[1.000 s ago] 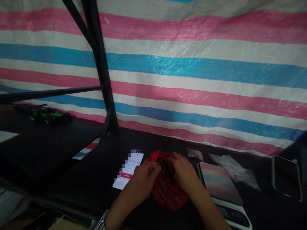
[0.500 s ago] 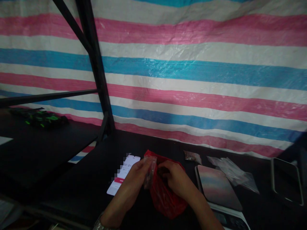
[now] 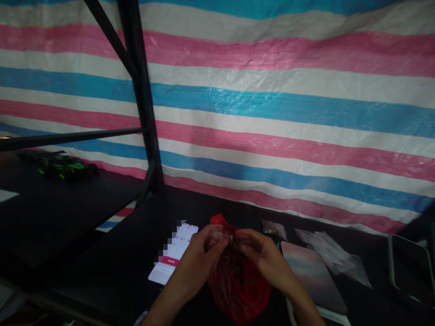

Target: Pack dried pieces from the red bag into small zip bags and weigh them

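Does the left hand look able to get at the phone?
Probably yes: the left hand sits right beside the phone, with nothing between them, though it is pinching a small clear bag at the red plastic bag, so it would likely need freeing first.

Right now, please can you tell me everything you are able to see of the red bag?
The red bag is thin, crumpled, see-through plastic, with a pointed corner sticking up behind the hands. Dark contents show through its upper middle, but what they are is hard to tell. Its open top is gathered between the left hand and the right hand, which both touch it. The lower part sags and appears to rest on the dark table.
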The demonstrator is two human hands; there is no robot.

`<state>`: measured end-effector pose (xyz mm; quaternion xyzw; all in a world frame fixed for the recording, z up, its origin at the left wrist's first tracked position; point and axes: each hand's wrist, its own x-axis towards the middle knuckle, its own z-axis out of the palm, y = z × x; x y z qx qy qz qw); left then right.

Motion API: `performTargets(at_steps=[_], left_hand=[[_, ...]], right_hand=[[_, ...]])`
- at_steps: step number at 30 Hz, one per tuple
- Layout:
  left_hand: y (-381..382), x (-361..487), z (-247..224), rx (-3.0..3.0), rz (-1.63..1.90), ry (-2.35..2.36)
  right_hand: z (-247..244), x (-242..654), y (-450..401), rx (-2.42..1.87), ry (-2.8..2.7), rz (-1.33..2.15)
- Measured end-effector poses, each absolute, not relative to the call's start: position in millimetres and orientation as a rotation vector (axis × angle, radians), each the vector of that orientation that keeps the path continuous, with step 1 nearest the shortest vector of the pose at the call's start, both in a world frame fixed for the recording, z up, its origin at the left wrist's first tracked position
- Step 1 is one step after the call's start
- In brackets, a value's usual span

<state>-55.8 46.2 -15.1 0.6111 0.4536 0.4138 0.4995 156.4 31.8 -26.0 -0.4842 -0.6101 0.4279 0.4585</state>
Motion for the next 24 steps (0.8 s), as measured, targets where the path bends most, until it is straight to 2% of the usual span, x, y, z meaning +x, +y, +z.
performTargets(at_steps=[4, 9, 18, 24], left_hand=[[39, -47, -21, 1.565, 1.028, 1.263], [30, -36, -23, 1.726, 0.999, 1.142], [28, -21, -29, 1.757, 1.052, 0.995], [30, -27, -19, 1.623, 1.107, 1.009]], right_hand=[[-1, 164, 24, -1.155, -1.45, 0.997], [23, 156, 9, -1.236, -1.722, 0.614], [29, 152, 1, -1.158, -1.961, 0.435], [29, 153, 4, -1.131, -1.863, 0.19]])
